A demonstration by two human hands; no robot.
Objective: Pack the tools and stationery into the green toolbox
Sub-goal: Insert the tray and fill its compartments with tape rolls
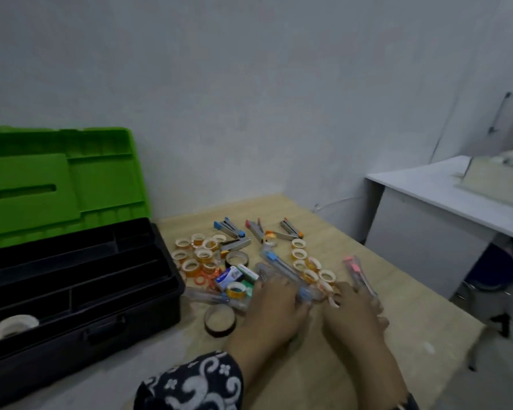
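- Two hands are down on the pile: left hand (pixel 274 303) lies on the clear-cased items at the pile's 6 o'clock edge, right hand (pixel 357 306) just beside it at 3 o'clock.
- Left fingers reach over a clear case with a blue insert (pixel 282 266). Cannot tell whether they curl round it or only rest on it; the frame is blurred there.
- Right fingers lie on or around a clear case with a pink insert (pixel 360 275); grip likewise cannot be told.
- Green toolbox (pixel 71 255) stands open at 9 o'clock of the pile, lid up, black tray in place. Only one pale tape roll (pixel 14 324) shows inside, at the near left corner; the tray compartments in view look bare.
- Left on the table (pixel 397 335): many small orange tape rolls (pixel 197 253), several staplers (pixel 230 227) at 12 o'clock, small staple boxes (pixel 234 275), a large dark tape roll (pixel 220 320) at 7 o'clock, and the clear cases.
- Judgement: task is barely begun; nearly everything is still outside the box.
- Judgement: step in hand looks like gathering the long clear cases for a move to the box.
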